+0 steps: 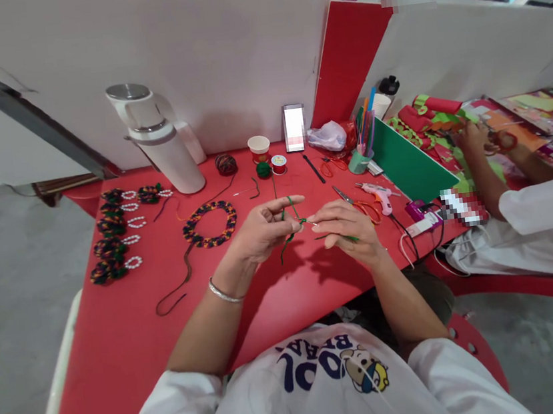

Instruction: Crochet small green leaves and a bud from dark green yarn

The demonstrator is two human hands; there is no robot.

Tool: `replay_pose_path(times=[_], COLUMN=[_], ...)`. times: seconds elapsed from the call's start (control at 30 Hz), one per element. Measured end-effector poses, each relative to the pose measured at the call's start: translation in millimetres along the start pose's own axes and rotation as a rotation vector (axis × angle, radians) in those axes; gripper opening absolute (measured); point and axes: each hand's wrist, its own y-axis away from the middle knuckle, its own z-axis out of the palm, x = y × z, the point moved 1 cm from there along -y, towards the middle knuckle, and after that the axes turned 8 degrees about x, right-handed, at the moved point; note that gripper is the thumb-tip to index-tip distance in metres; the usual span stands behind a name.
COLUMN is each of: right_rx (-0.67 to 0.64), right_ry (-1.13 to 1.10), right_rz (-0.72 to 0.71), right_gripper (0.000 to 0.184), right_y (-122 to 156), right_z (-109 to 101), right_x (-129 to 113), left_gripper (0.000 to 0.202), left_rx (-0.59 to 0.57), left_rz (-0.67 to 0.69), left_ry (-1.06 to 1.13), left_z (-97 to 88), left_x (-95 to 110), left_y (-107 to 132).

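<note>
My left hand pinches a small piece of green crochet, with green yarn looped over its raised index finger. In my right hand is a thin crochet hook, its tip at the green stitches; a green end shows below the fingers. A loose yarn tail hangs under the left hand. Behind the hands lies a green yarn ball, its strand running toward them. Left of my left hand rests a multicoloured crocheted ring with a long dark tail.
Several crocheted pieces with bead loops line the left side. A thermos, dark yarn ball, paper cup and phone stand behind. Scissors and a pink glue gun lie right. Beyond a green divider, another person works.
</note>
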Motion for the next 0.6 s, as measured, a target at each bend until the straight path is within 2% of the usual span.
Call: replay_pose_path(times=[0.27,0.43,0.6], right_rx=[-0.057,0.034,0.121], right_ry=[-0.125,-0.224,-0.260], right_rz=[0.036,0.148,0.263], right_gripper=[0.026,0.023,0.031], right_y=[-10,-7,-1], right_z=[-10,-9,1], right_x=[-3,-4,-3], left_gripper=[0.057,0.049,0.045], left_rx=[-0.011,-0.021,-0.035], left_rz=[0.047,0.051,0.042], left_ry=[-0.056,-0.048,-0.017], left_z=[-7.1,-4.9,-1.4], left_x=[2,2,1], left_y=[-1,-1,0])
